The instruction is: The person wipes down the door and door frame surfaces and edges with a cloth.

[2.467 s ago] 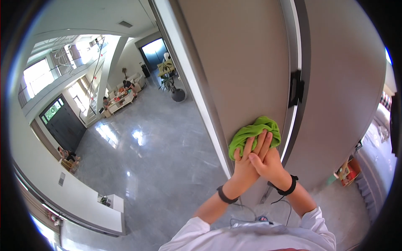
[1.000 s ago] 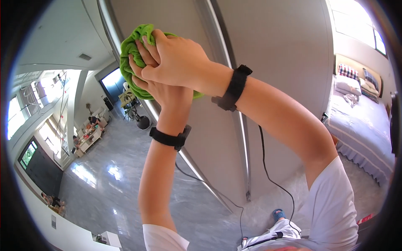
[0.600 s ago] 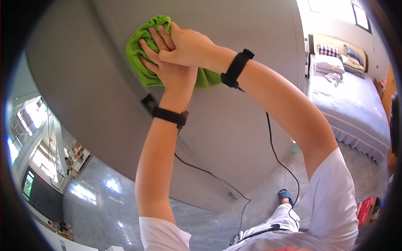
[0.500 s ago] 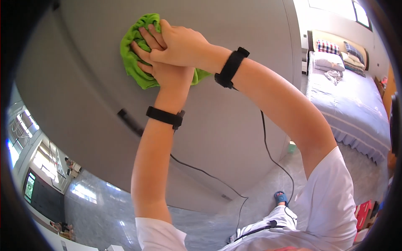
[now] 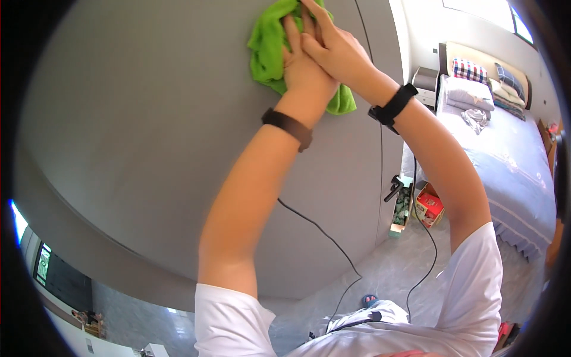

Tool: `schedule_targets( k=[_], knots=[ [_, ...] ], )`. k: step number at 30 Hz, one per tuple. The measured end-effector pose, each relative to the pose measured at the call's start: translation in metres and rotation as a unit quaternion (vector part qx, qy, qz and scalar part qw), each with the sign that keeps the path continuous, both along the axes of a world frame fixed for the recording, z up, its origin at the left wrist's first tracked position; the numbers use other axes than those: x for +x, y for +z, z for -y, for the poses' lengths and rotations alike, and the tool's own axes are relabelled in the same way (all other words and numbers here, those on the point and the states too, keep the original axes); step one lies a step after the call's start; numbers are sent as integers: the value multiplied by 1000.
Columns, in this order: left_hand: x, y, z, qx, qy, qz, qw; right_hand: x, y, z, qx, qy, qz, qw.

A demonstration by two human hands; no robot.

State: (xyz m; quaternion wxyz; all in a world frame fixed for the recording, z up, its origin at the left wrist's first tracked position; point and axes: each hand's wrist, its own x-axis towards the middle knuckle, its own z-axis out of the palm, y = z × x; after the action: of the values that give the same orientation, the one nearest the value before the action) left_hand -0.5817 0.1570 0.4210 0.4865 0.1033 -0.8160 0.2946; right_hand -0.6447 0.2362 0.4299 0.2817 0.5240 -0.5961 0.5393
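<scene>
A bunched green cloth (image 5: 269, 53) is pressed against a large grey upright panel (image 5: 160, 119), near the top of the view. My left hand (image 5: 309, 74) lies on the cloth with its fingers spread, pushing it to the surface. Over the back of that hand rests my right hand (image 5: 344, 55), its fingers stretched out toward the cloth's upper part. Part of the cloth shows below my wrists, and some of it is hidden under the hands. Each wrist wears a black band, and thin black cables hang down from them.
A seam runs down the panel's right side, with a black handle (image 5: 393, 188) beyond it. Boxes (image 5: 429, 205) stand on the grey floor there. A bed (image 5: 493, 149) with pillows is at right, beside a nightstand (image 5: 424, 95). My sandalled foot (image 5: 369, 299) shows below.
Both hands and the cloth have slid rightward and a little upward across the panel. The view has shifted too, bringing the handle and boxes into sight at right.
</scene>
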Motion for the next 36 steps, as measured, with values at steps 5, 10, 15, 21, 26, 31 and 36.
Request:
schedule_targets(
  k=[5,10,15,21,26,31,36],
  knots=[
    [-76,-24,-3,-12,-40,20,999,-76,-23,-4,4,-61,11,998],
    [-126,-36,-17,56,-64,109,990,-129,-50,-13,27,-55,100,993],
    [-147,-52,-20,148,-111,179,966,-159,-83,-9,1,-66,154,986],
    [-164,-49,10,5,-45,133,990,-146,-62,4,-44,-53,206,976],
    [-122,-9,43,-20,-41,21,999,-120,-13,37,-48,-15,131,990],
    [-5,33,44,-91,50,-32,994,-39,33,59,-41,4,38,998],
    [103,54,83,-98,106,-56,988,72,63,91,-2,61,-11,998]
  ],
)
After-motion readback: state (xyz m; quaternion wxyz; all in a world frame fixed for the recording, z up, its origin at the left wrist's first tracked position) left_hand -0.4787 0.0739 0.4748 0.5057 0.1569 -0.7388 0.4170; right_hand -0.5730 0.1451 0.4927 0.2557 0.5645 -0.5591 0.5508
